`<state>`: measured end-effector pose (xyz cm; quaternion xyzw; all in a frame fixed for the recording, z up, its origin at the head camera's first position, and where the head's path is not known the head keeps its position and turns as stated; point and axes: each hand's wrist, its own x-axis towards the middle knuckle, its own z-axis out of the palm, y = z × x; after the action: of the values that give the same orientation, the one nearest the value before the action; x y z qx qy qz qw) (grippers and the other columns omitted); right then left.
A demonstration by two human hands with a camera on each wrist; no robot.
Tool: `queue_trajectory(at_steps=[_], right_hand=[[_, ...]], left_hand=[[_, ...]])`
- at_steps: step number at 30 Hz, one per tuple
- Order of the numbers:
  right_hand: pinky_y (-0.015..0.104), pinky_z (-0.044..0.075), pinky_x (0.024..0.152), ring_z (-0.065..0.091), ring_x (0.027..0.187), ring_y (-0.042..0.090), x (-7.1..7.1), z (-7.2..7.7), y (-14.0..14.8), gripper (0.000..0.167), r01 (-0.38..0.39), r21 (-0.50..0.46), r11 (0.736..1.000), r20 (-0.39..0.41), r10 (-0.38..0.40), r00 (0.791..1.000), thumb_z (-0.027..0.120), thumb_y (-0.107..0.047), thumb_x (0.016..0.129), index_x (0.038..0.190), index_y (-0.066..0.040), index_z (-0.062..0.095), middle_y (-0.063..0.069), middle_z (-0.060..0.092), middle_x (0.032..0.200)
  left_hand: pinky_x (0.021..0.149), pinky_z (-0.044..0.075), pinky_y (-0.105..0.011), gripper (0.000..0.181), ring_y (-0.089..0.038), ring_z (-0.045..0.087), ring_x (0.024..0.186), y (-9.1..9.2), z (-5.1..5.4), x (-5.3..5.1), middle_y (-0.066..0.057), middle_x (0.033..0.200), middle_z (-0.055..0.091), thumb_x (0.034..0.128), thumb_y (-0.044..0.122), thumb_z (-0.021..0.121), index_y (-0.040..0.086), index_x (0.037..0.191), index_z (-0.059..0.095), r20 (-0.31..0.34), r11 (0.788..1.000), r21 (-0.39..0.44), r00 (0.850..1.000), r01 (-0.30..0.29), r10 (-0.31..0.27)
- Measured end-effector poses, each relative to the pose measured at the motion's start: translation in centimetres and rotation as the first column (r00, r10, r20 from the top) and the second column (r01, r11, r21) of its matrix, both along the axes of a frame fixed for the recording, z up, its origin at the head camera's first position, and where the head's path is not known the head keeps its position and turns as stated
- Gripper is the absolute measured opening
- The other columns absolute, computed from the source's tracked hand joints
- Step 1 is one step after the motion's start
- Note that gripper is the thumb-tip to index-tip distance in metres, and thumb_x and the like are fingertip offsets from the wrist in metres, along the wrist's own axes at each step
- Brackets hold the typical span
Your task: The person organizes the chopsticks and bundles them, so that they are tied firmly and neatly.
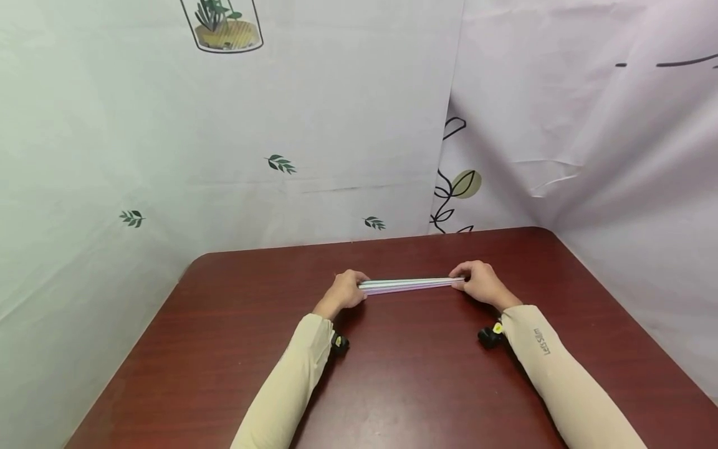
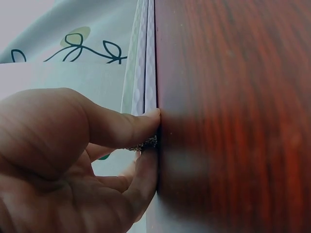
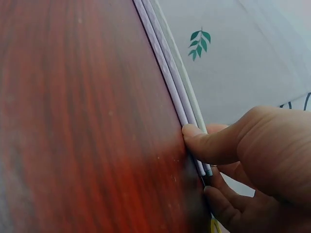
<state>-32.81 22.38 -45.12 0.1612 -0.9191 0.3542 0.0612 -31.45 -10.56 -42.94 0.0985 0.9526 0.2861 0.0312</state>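
Note:
A bundle of long, thin pastel sticks (image 1: 409,285), white-green and lavender, lies crosswise toward the back of the table. At its left end my left hand (image 1: 346,289) holds the sticks between thumb and fingers. My right hand (image 1: 483,284) pinches the opposite end. The left wrist view shows a green and lavender sticks (image 2: 140,73) side by side with scalloped edges, and a dark glittery bit between thumb and fingers. Close to the right thumb, the stick ends (image 3: 206,170) are visible in the right wrist view; the fingertips behind are partly hidden.
The dark red wooden table (image 1: 392,386) has rounded back corners. A pale cloth backdrop (image 1: 336,112) with printed leaves hangs behind and beside it. Black wrist cameras (image 1: 490,337) sit under both beige sleeves (image 1: 561,374).

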Motion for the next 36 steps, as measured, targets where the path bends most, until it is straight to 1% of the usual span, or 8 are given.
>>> queue_trajectory(at_steps=[6,10,14,17,19,22,27,36], right_hand=[[0.042,0.050,0.079,0.065,0.090,0.026,0.02,-0.17,0.23,0.023,0.044,0.000,0.999,0.019,-0.044,0.999,0.078,-0.013,0.084,0.105,-0.004,0.074,0.013,0.072,0.101],[0.044,0.051,0.079,0.065,0.090,0.027,-0.02,-0.19,0.24,0.027,0.055,-0.028,0.998,0.021,-0.054,0.998,0.079,-0.012,0.083,0.107,0.000,0.073,0.015,0.072,0.101],[0.044,0.051,0.078,0.065,0.090,0.027,0.12,-0.23,0.12,0.025,0.068,-0.031,0.997,0.031,-0.067,0.997,0.079,-0.012,0.083,0.106,-0.002,0.074,0.013,0.072,0.100],[0.046,0.051,0.079,0.066,0.092,0.027,0.23,-0.26,0.06,0.023,0.064,-0.005,0.998,0.025,-0.064,0.998,0.079,-0.012,0.084,0.106,-0.005,0.075,0.012,0.072,0.101],[0.047,0.050,0.079,0.066,0.091,0.028,0.21,-0.24,0.03,0.021,0.042,0.013,0.999,0.015,-0.042,0.999,0.078,-0.011,0.085,0.104,-0.005,0.075,0.012,0.072,0.100],[0.043,0.050,0.076,0.064,0.084,0.024,0.07,-0.21,0.00,0.016,0.001,0.036,0.999,0.003,-0.001,1.000,0.077,-0.009,0.085,0.100,-0.005,0.075,0.010,0.071,0.095],[0.036,0.046,0.072,0.057,0.075,0.019,0.06,-0.28,-0.07,0.011,-0.052,0.024,0.998,0.014,0.052,0.999,0.075,-0.003,0.085,0.095,-0.004,0.073,0.008,0.069,0.089],[0.037,0.045,0.073,0.055,0.079,0.021,0.08,-0.32,-0.03,0.013,-0.102,0.059,0.993,0.000,0.102,0.995,0.073,-0.003,0.086,0.098,-0.004,0.074,0.009,0.068,0.093]], left_hand=[[0.086,0.050,-0.039,0.026,-0.022,0.061,0.088,0.04,0.06,-0.04,-0.012,0.103,0.070,0.0831,0.003,0.073,0.002,0.109,0.070,0.010,1.000,-0.017,1.000,0.007,-0.007],[0.098,0.046,-0.043,0.025,-0.025,0.060,0.096,0.12,-0.01,-0.24,-0.013,0.105,0.069,0.0834,0.004,0.074,0.001,0.108,0.070,-0.001,0.999,-0.049,1.000,0.009,-0.009],[0.112,0.032,-0.050,0.028,-0.030,0.060,0.109,0.13,-0.18,-0.36,-0.014,0.109,0.068,0.0838,0.006,0.075,0.000,0.110,0.070,-0.007,0.997,-0.073,1.000,0.011,-0.011],[0.115,0.026,-0.052,0.027,-0.031,0.061,0.110,0.14,-0.31,-0.40,-0.014,0.109,0.069,0.0839,0.006,0.075,0.000,0.110,0.071,-0.004,0.998,-0.069,1.000,0.004,-0.005],[0.115,0.026,-0.052,0.025,-0.029,0.062,0.107,0.13,-0.35,-0.43,-0.013,0.107,0.070,0.0842,0.006,0.075,0.001,0.109,0.071,0.001,0.998,-0.068,1.000,0.002,-0.002],[0.111,0.034,-0.048,0.025,-0.027,0.063,0.101,0.17,-0.32,-0.45,-0.012,0.107,0.070,0.0852,0.007,0.074,0.002,0.110,0.070,0.019,0.997,-0.071,1.000,0.005,-0.003],[0.091,0.049,-0.040,0.029,-0.023,0.061,0.094,0.29,-0.35,-0.50,-0.012,0.109,0.068,0.0861,0.007,0.073,0.002,0.114,0.068,0.045,0.997,-0.076,0.999,0.013,-0.009],[0.085,0.051,-0.038,0.024,-0.024,0.062,0.091,0.40,-0.07,-0.37,-0.011,0.104,0.069,0.0851,0.007,0.073,0.001,0.108,0.070,0.057,0.995,-0.092,0.998,0.022,-0.017]])
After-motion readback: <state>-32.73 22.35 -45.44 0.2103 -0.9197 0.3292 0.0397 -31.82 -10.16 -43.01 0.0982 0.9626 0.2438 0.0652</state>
